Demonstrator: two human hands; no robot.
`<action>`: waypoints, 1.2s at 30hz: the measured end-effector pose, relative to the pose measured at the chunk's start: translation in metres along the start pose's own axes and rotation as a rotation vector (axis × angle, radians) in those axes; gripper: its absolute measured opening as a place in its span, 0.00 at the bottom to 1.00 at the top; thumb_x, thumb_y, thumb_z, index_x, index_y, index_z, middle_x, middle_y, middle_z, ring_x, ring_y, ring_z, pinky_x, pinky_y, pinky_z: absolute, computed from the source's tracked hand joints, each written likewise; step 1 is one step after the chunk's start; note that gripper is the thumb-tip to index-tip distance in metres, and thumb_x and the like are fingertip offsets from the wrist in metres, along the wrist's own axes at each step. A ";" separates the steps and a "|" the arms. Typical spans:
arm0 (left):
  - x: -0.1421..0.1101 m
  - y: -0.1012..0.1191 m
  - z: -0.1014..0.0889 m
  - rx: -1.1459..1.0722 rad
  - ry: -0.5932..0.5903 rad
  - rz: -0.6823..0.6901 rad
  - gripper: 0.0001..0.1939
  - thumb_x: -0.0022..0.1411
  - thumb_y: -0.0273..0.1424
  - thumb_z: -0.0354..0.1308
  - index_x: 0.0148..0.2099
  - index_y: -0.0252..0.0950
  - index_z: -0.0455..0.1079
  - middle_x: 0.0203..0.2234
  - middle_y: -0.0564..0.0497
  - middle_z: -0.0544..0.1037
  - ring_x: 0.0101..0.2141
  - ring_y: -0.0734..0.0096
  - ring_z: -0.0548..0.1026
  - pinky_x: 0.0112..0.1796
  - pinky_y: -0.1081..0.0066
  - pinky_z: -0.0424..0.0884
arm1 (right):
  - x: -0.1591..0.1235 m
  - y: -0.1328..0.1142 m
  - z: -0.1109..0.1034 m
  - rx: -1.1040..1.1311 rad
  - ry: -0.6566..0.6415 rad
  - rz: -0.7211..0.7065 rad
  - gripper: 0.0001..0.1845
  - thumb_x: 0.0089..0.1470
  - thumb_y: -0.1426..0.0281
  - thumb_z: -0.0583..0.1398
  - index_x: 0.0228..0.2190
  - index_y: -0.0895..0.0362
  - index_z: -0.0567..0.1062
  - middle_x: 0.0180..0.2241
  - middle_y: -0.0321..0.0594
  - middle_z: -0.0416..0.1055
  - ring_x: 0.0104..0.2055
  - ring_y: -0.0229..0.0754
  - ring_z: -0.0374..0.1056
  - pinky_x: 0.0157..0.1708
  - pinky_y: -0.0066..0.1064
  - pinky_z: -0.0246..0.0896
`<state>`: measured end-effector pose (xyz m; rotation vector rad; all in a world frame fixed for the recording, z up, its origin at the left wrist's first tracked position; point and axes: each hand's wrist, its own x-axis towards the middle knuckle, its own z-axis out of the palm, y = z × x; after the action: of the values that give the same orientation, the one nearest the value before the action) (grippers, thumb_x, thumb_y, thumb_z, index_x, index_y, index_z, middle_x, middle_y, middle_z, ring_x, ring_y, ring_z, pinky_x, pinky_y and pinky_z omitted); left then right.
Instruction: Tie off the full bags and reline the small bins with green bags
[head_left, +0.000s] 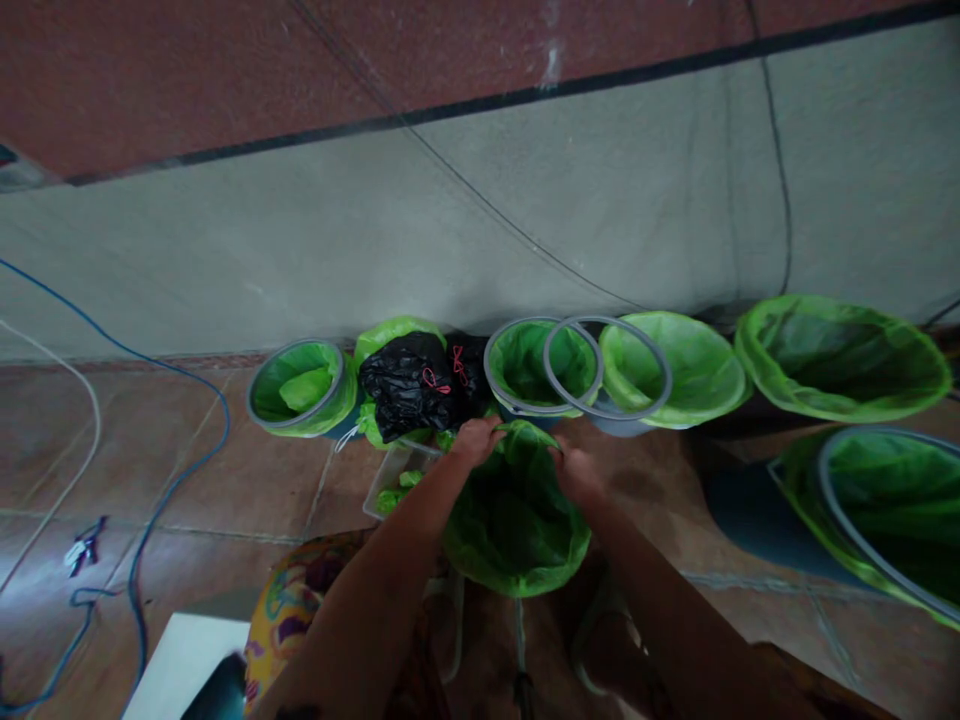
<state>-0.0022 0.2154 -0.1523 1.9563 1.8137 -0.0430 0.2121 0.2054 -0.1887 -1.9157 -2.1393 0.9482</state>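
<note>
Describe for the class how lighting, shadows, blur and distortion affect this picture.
Head view: dim overall, with pale glare on the floor tiles at far left; deep shadow inside the green liner held by the left hand and right hand; faint shadow lines on the wall; both hands slightly soft; the far-right bin looks stretched, probably by a wide lens.

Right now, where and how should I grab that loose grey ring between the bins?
Grip the loose grey ring by its near edge, coming from your own side, probably with your right hand once it frees the green liner. The slim band and open centre should let fingers curl inside; its left side overlaps the next bin's rim.
</note>
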 end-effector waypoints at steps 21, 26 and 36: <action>0.007 -0.003 -0.040 -0.098 0.032 -0.089 0.29 0.62 0.46 0.58 0.61 0.38 0.68 0.57 0.42 0.74 0.57 0.58 0.72 0.55 0.65 0.68 | 0.007 -0.013 -0.026 0.106 0.156 0.004 0.23 0.63 0.60 0.51 0.51 0.59 0.74 0.50 0.50 0.76 0.49 0.47 0.73 0.49 0.35 0.64; 0.025 0.026 -0.019 -0.089 0.020 -0.086 0.23 0.72 0.39 0.42 0.45 0.38 0.78 0.43 0.46 0.82 0.46 0.65 0.79 0.48 0.71 0.71 | 0.024 -0.045 -0.024 -0.053 0.078 0.006 0.22 0.66 0.63 0.48 0.46 0.57 0.79 0.43 0.49 0.79 0.42 0.45 0.74 0.42 0.30 0.62; 0.013 0.009 0.005 -0.004 -0.013 0.100 0.16 0.69 0.41 0.50 0.48 0.41 0.75 0.44 0.48 0.81 0.48 0.65 0.77 0.50 0.71 0.69 | 0.026 -0.023 -0.005 -0.142 -0.014 -0.120 0.19 0.64 0.65 0.52 0.50 0.53 0.77 0.45 0.44 0.79 0.45 0.46 0.75 0.44 0.31 0.63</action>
<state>0.0095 0.2259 -0.1582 2.0358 1.7041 -0.0202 0.1903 0.2311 -0.1809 -1.8194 -2.3577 0.8100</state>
